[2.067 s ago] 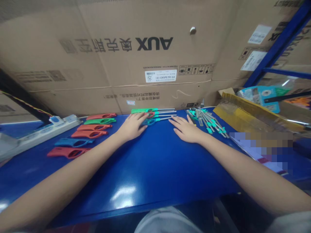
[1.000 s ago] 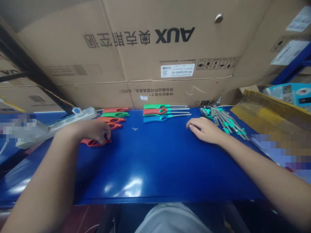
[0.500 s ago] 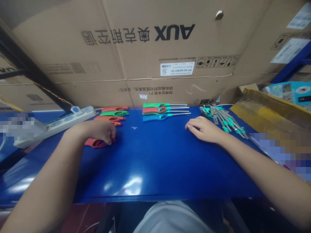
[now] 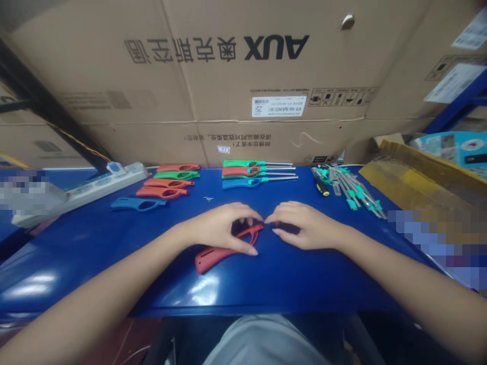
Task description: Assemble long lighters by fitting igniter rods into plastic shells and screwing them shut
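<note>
My left hand (image 4: 218, 228) is closed on the front part of a red plastic lighter handle (image 4: 211, 256), which lies slanted on the blue table (image 4: 289, 279) in front of me. Its rear end points toward my left elbow. My right hand (image 4: 304, 224) is curled just to the right, fingertips meeting the handle's front tip. What its fingers hold is hidden. To the left, several more loose handles lie in a row, the nearest one blue (image 4: 137, 204), with red and green ones (image 4: 167, 183) behind it.
Three assembled lighters with metal tubes (image 4: 258, 175) lie at the back centre. A pile of metal tubes with teal ends (image 4: 355, 191) and a black screwdriver (image 4: 321, 187) lie at the right. A white power strip (image 4: 83, 192) sits at the left, a large cardboard box (image 4: 243, 76) behind.
My left hand has carried the red handle from the left row to the table's centre. My right hand has moved left and closed in on the handle's tip.
</note>
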`<state>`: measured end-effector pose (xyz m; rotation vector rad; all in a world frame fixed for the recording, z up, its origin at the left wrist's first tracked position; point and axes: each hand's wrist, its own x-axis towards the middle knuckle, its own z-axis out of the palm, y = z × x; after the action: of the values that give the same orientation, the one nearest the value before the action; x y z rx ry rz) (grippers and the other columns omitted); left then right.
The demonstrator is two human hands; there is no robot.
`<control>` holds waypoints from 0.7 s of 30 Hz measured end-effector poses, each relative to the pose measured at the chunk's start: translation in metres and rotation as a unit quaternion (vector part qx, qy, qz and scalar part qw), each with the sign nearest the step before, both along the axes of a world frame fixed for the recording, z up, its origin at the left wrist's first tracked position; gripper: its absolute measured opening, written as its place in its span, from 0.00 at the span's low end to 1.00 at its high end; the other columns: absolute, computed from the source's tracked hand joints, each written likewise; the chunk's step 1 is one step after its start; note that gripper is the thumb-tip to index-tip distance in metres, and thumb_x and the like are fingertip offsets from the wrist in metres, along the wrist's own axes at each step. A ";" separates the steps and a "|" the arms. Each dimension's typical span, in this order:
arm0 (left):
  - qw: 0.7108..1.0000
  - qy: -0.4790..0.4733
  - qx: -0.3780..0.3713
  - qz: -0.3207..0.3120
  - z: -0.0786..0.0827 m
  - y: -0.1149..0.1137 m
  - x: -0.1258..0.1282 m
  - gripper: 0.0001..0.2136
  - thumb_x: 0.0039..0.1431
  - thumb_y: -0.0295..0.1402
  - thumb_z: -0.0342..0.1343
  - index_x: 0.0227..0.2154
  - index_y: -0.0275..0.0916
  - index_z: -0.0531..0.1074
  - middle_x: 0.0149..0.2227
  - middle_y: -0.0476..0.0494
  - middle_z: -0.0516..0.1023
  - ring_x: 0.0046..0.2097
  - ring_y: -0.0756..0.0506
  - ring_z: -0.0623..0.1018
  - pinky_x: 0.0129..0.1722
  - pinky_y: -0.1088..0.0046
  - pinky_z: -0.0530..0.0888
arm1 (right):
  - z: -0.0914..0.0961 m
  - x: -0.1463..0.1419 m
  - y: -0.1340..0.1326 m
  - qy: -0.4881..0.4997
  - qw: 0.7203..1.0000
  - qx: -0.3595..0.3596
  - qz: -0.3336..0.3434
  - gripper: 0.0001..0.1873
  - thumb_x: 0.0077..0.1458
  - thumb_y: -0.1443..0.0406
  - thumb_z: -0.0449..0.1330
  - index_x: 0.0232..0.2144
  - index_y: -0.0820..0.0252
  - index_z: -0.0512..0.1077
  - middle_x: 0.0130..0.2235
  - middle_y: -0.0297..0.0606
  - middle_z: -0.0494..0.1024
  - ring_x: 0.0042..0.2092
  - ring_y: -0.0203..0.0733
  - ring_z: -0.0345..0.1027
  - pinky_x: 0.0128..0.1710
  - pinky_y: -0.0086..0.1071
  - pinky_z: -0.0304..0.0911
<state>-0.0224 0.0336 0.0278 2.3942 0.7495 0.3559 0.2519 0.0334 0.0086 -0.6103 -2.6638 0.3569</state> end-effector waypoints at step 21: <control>0.998 0.004 0.046 0.050 -0.015 0.000 -0.002 0.30 0.55 0.33 0.65 0.61 0.44 0.66 0.55 0.39 0.76 0.55 0.38 0.76 0.56 0.60 0.73 | 0.006 0.008 0.006 -0.102 0.993 -0.004 -0.058 0.09 0.64 0.59 0.61 0.37 0.58 0.71 0.39 0.38 0.75 0.37 0.42 0.67 0.37 0.34 0.60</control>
<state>-0.0243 0.0337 0.0123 2.4507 0.8754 0.4301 0.2603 0.0391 0.0150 -0.8419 -2.8031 0.2867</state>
